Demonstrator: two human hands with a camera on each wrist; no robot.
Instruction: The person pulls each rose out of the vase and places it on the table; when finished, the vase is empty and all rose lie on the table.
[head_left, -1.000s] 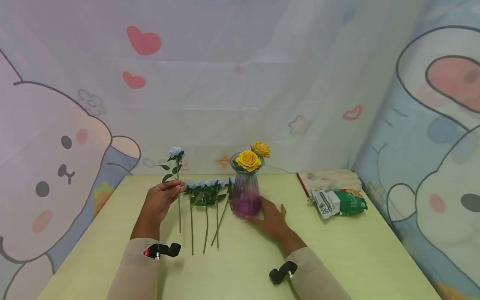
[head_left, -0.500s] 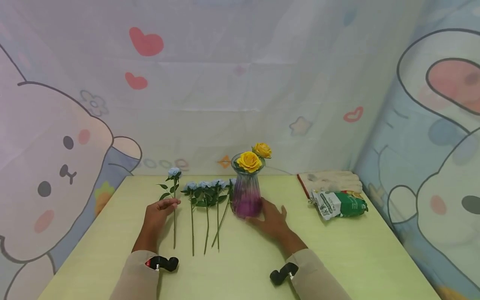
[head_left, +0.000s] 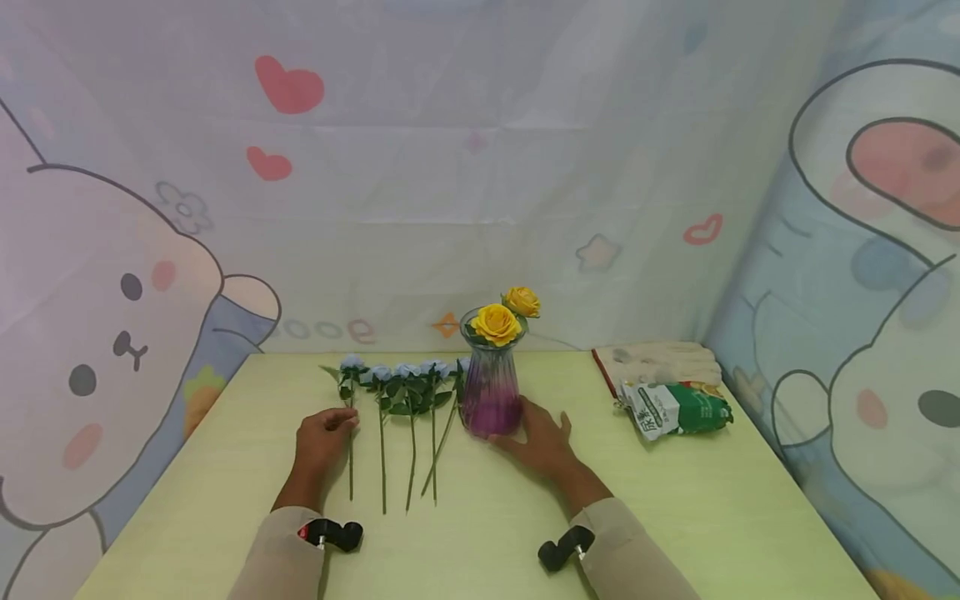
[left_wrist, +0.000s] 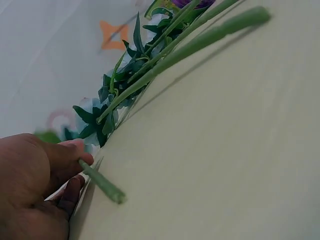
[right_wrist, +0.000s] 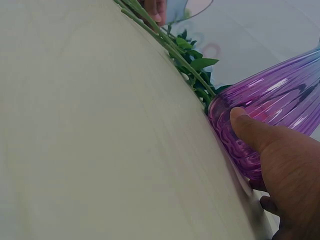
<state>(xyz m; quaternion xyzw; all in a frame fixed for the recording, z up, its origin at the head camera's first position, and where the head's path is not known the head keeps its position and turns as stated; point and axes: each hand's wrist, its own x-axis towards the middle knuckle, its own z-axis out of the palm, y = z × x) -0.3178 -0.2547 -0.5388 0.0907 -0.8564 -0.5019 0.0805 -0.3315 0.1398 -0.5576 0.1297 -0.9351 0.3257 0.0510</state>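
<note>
My left hand (head_left: 324, 437) pinches the green stem of a pale blue artificial rose (head_left: 351, 471) between thumb and fingertips. That rose lies low over the table, leftmost of a row of blue roses (head_left: 407, 371). In the left wrist view the cut stem end (left_wrist: 107, 187) sticks out past the fingers. A ribbed glass vase (head_left: 491, 392), purple at its base and clearer above, stands upright with two yellow roses (head_left: 497, 324) in its mouth. Around the lower right side of the vase curls my right hand (head_left: 543, 437), its thumb (right_wrist: 245, 122) lying against the purple glass.
A green and white packet (head_left: 678, 408) lies at the back right, in front of a pale knitted glove (head_left: 667, 362). The table (head_left: 480, 542) ends at a cartoon-printed cloth backdrop (head_left: 450, 167).
My left hand has lowered the blue rose from upright down to the table, beside the other blue roses. The right hand has stayed on the vase.
</note>
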